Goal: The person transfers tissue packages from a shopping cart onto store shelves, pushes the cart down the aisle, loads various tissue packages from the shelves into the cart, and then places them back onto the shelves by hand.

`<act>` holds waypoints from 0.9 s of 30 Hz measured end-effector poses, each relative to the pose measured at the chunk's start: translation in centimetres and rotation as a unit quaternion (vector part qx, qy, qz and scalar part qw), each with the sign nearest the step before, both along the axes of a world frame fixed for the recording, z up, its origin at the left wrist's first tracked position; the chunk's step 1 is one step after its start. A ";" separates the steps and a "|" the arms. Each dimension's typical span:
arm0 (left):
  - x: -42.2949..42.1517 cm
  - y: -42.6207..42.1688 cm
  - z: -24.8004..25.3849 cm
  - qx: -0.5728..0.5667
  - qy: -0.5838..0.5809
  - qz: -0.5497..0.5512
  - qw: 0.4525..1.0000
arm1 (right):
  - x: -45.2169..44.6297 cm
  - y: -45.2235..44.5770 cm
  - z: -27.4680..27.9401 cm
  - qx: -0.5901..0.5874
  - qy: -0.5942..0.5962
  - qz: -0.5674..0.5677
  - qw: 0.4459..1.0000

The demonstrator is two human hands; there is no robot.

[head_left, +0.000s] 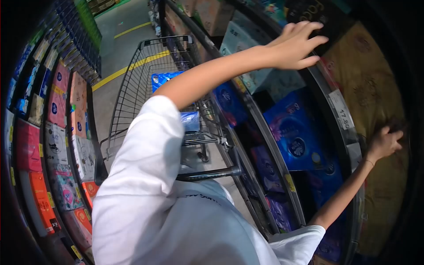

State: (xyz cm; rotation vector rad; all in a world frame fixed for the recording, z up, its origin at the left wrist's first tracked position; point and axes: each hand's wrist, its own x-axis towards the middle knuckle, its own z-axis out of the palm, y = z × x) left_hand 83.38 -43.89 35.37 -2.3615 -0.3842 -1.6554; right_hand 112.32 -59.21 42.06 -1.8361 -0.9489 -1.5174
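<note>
My left hand (301, 45) reaches across to the shelf on the right, its fingers spread, over the shelf edge at the upper end of a large golden-brown package (364, 88). Nothing shows in its grip. Farther down the same package, my right hand (385, 143) has its fingers curled on the wrapping near a dark patch; the fingertips are partly hard to make out. A white price label (341, 110) reading 17.80 is on the shelf edge between the hands. Below that edge lies a blue package (293, 132) with a round emblem.
A wire shopping cart (128, 88) with blue packs (190, 121) inside stands ahead, its dark handle (207, 174) close to my body. Shelves of pink (30, 145), white and orange (43, 201) packages line the left side. The grey aisle floor (112, 57) has yellow lines.
</note>
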 end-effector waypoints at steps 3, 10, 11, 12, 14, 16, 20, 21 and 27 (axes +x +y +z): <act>-8.6 1.5 -7.7 -0.139 0.133 -0.019 0.981 | 2.2 0.8 -1.1 0.010 0.008 -0.052 0.999; -29.1 2.3 -26.8 -0.654 0.266 0.082 0.703 | 2.3 0.9 -2.0 0.061 -0.036 -0.014 0.997; -30.7 1.4 -28.3 -0.696 0.252 0.079 0.668 | -2.0 1.3 -2.2 0.068 -0.080 0.003 0.994; -32.2 0.9 -29.6 -0.725 0.235 0.077 0.643 | -7.4 2.2 -2.1 0.064 -0.138 0.050 0.987; -33.2 -0.2 -31.1 -0.757 0.212 0.073 0.614 | -18.0 5.2 -3.5 0.058 0.007 0.301 0.952; -32.5 -1.9 -30.8 -0.665 0.327 0.241 0.627 | -26.1 9.7 -6.8 -0.035 0.174 0.616 0.767; -28.7 -5.0 -30.5 -0.745 0.260 -0.019 0.614 | -35.5 19.5 -17.8 -0.453 0.204 0.658 0.565; -27.5 -5.7 -31.9 -0.750 0.269 -0.083 0.599 | -36.9 22.6 -22.6 -0.504 0.275 0.656 0.491; -23.9 -10.2 -34.6 -0.671 0.261 -0.093 0.688 | -43.5 36.0 -48.7 -0.556 0.501 0.520 0.412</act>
